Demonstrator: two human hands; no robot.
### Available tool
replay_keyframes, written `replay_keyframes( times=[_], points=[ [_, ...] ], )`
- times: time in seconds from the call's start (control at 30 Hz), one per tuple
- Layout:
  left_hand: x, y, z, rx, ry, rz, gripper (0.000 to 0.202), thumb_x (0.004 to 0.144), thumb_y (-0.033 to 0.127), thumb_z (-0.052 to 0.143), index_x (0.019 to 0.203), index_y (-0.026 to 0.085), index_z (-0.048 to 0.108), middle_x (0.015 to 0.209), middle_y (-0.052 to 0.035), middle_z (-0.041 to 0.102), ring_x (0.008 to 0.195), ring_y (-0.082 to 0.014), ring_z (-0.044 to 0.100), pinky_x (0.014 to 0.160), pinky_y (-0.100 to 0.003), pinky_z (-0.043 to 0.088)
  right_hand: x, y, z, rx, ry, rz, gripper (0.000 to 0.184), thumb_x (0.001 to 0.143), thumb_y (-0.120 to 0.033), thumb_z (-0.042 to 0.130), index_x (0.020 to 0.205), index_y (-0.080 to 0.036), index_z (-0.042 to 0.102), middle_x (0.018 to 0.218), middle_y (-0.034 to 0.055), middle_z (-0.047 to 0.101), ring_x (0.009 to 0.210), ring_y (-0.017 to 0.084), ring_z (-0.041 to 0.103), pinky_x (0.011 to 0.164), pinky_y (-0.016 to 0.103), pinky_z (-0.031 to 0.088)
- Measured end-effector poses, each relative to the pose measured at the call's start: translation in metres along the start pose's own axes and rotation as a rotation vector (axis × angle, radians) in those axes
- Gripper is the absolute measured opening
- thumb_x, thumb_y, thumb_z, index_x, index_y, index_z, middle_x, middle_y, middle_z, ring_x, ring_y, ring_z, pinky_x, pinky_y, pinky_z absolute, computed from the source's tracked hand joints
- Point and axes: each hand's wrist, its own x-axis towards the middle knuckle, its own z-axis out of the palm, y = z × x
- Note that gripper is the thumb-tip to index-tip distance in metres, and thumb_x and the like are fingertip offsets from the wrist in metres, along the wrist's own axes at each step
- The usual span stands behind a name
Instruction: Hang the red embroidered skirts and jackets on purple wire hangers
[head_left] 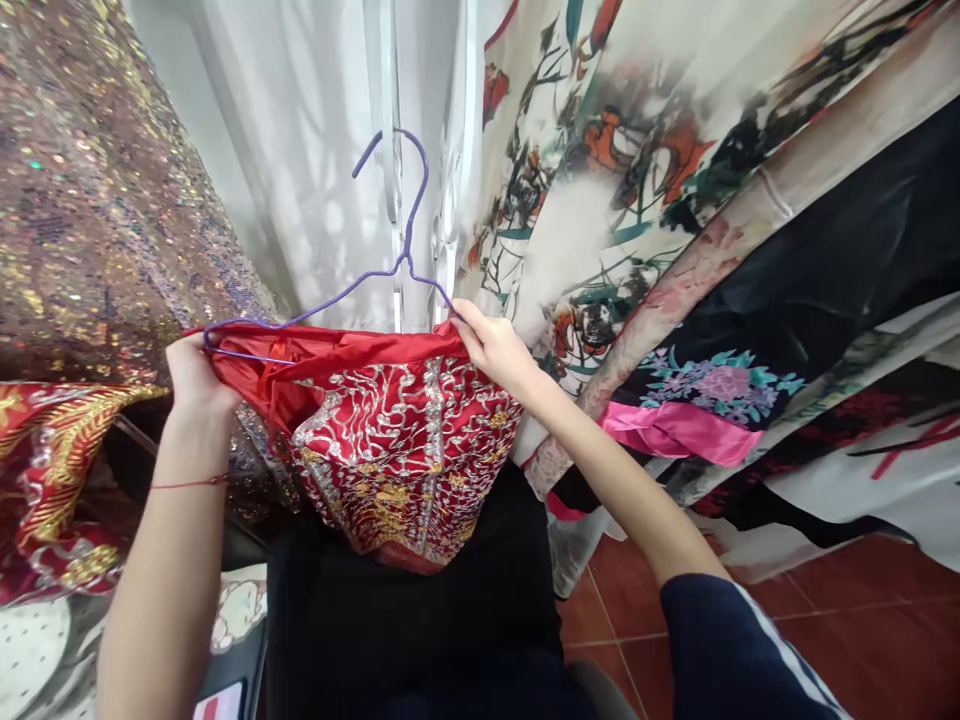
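Note:
A red bodice (397, 460) with silver and gold embroidery hangs in front of me, its red lining showing along the top edge. My left hand (201, 375) is closed around the upper left corner, where one end of a purple wire hanger (409, 225) meets the cloth. At the upper right edge, my right hand (487, 340) pinches the fabric together with the other end of the hanger. The hanger's hook points up and is in front of white fabric. The fingertips of my left hand are partly hidden behind the garment.
Sequined gold fabric (112, 200) hangs at left, above another red and gold embroidered garment (60, 480). White cloth (300, 150) hangs behind. On the right are a painted-print garment (570, 200) and a black one (840, 260) with pink trim. Red floor tiles (622, 610) show below.

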Motion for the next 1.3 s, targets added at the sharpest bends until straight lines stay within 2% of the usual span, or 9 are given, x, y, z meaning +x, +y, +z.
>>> replay_keyframes(
  times=[0.13,0.33,0.43,0.6,0.7,0.87,1.03,1.17,1.3],
  points=[
    [-0.017,0.015,-0.009,0.371,0.185,0.084,0.025,0.086,0.029,0.051,0.064,0.02,0.041,0.058,0.0049,0.029,0.058,-0.0103,0.029,0.071,-0.028,0.042,-0.002,0.003,0.002,-0.076,0.051,0.02,0.044,0.103,-0.034,0.031,0.132,-0.017,0.059,0.088,0.0076,0.069,0.074,0.018,0.063,0.069,0.031,0.047],
    [-0.048,0.042,-0.017,0.918,0.139,0.093,0.031,0.094,0.037,0.047,0.108,0.012,0.059,0.071,-0.0042,0.049,0.074,-0.0262,0.056,0.086,-0.05,0.048,-0.007,-0.002,-0.001,-0.126,0.041,0.048,0.047,0.103,-0.033,0.03,0.137,-0.017,0.058,0.091,0.0088,0.071,0.074,0.019,0.064,0.065,0.031,0.047],
    [-0.066,0.059,-0.007,0.849,0.153,0.134,0.03,0.094,0.032,0.048,0.108,0.01,0.061,0.072,-0.0052,0.051,0.072,-0.0254,0.058,0.087,-0.052,0.048,-0.01,-0.004,-0.002,-0.16,0.057,0.063,0.047,0.102,-0.032,0.03,0.138,-0.016,0.058,0.09,0.0092,0.072,0.073,0.019,0.064,0.063,0.031,0.046],
    [-0.097,0.09,0.028,0.42,0.18,0.302,0.007,0.091,0.019,0.056,0.087,0.014,0.059,0.067,0.0026,0.046,0.059,-0.0105,0.042,0.072,-0.027,0.04,-0.015,-0.007,-0.007,-0.215,0.132,0.073,0.047,0.102,-0.029,0.03,0.136,-0.018,0.06,0.09,0.0091,0.074,0.073,0.018,0.066,0.062,0.03,0.046],
    [-0.1,0.096,0.037,0.191,0.201,0.314,0.019,0.095,0.02,0.052,0.076,0.014,0.052,0.068,0.0041,0.043,0.063,-0.0078,0.039,0.067,-0.023,0.034,-0.017,-0.011,-0.014,-0.243,0.112,0.078,0.047,0.103,-0.031,0.03,0.135,-0.016,0.06,0.094,0.0107,0.075,0.072,0.019,0.067,0.059,0.03,0.044],
    [-0.071,0.078,0.019,0.283,0.101,0.27,0.02,0.092,0.02,0.057,0.074,0.014,0.052,0.064,0.0056,0.038,0.062,-0.008,0.034,0.067,-0.023,0.034,-0.015,-0.013,-0.007,-0.261,0.101,0.064,0.053,0.101,-0.043,0.034,0.139,-0.012,0.055,0.103,0.0145,0.075,0.079,0.021,0.069,0.06,0.031,0.046],
    [-0.036,0.053,-0.005,0.423,-0.127,0.402,0.01,0.082,0.02,0.066,0.076,0.013,0.061,0.087,-0.0044,0.059,0.096,-0.018,0.05,0.102,-0.038,0.037,-0.013,-0.007,0.006,-0.227,0.076,0.015,0.064,0.096,-0.052,0.04,0.149,-0.015,0.045,0.108,0.0131,0.073,0.08,0.021,0.068,0.067,0.033,0.052],
    [-0.036,0.045,-0.008,0.278,-0.351,0.21,0.021,0.089,0.03,0.055,0.079,0.012,0.061,0.07,0.002,0.052,0.065,-0.0092,0.044,0.066,-0.023,0.037,-0.018,-0.008,0.012,-0.335,0.033,-0.09,0.066,0.096,-0.056,0.044,0.148,-0.017,0.046,0.134,0.0195,0.062,0.111,0.029,0.064,0.087,0.041,0.053],
    [-0.051,0.054,-0.002,0.336,-0.363,0.351,0.031,0.089,0.04,0.058,0.069,0.015,0.055,0.069,0.0026,0.049,0.064,-0.0089,0.043,0.063,-0.024,0.034,-0.026,-0.01,0.017,-0.531,0.033,-0.142,0.053,0.098,-0.056,0.041,0.13,-0.017,0.059,0.152,0.0238,0.047,0.141,0.039,0.042,0.109,0.057,0.035]
  ],
)
